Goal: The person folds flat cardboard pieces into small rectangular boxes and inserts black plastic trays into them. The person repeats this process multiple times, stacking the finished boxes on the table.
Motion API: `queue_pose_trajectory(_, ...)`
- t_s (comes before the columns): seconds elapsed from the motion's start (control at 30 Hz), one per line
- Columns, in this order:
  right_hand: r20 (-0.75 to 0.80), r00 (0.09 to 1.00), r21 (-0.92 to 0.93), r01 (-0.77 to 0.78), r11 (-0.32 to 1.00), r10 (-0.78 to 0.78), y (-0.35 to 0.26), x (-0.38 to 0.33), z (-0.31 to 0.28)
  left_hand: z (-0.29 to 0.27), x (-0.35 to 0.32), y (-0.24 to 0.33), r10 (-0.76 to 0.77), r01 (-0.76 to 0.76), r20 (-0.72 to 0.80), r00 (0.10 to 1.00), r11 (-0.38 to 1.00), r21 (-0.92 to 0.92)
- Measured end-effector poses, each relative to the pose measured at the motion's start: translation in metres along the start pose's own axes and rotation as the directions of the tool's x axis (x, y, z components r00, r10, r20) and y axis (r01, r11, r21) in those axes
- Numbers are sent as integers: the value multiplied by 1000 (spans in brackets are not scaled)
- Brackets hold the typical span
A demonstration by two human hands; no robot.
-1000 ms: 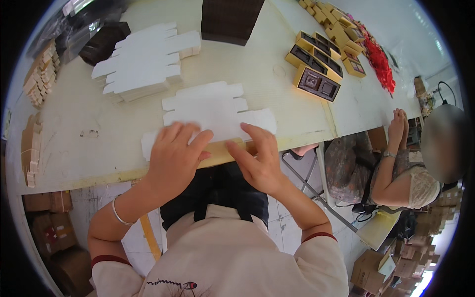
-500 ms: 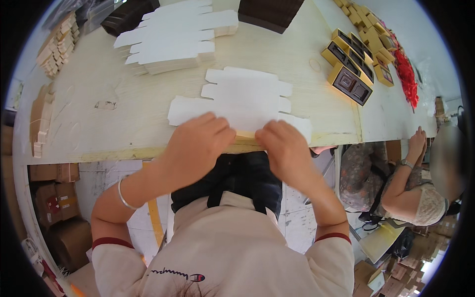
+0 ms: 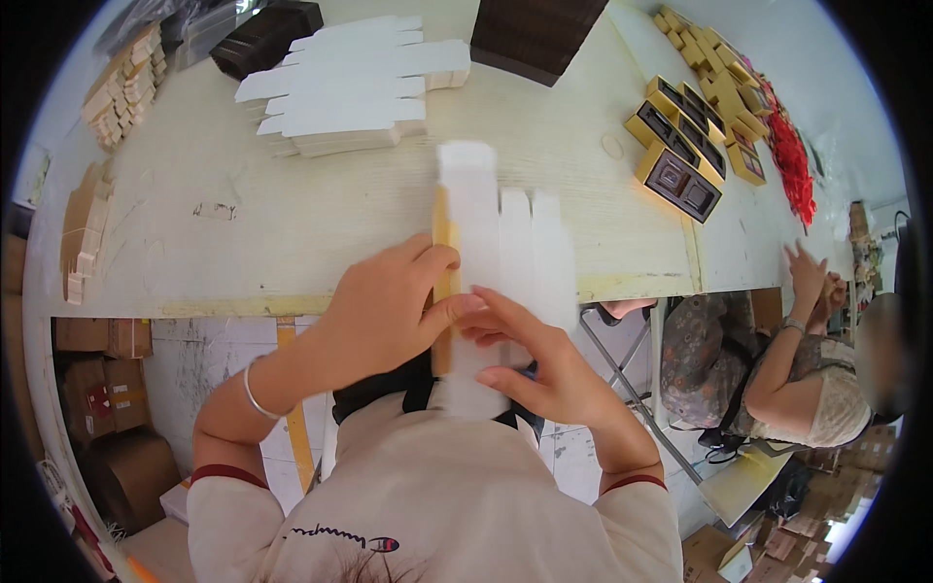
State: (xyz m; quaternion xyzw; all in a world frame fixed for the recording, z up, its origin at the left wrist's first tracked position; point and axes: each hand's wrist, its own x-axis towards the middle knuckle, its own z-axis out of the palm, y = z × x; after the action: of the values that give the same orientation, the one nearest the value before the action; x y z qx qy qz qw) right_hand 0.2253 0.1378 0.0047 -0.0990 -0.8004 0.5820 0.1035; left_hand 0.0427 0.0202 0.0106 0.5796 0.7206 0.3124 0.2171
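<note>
A white cardboard box blank with a gold side stands turned lengthwise at the table's front edge, its lower end overhanging toward my body. My left hand is closed on its gold edge, thumb over the white face. Fingers apart, my right hand rests against the white panel, with its fingertips close to my left thumb. To the right of that panel, the blank's other flaps are blurred. Beyond it lies a stack of flat white box blanks.
Dark brown trays stand at the back. Gold boxes with brown inserts and red tassels lie to the right. Folded card pieces sit at the left. Another person works on the right, near a folding metal stand.
The blank lay flat across the table edge and is now turned lengthwise with its gold side showing. Both hands have moved together at its middle. The person on the right has shifted their hands.
</note>
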Motion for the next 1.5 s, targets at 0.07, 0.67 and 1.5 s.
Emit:
queue_pose_trajectory(0.07, -28, 973, -304, 211, 929, -230, 0, -5, -17, -6, 7, -11, 32, -32, 26, 999, 999, 17)
queue_pose_trajectory(0.67, 71, 786, -813, 402, 422, -614, 39, 32, -4, -23, 68, -34, 246, -258, 194, 950, 965, 39)
queue_pose_trajectory(1.5, 105, 864, -809, 362, 462, -493, 5, 60, -34, 1, 17, -11, 156, -129, -39, 987, 915, 381)
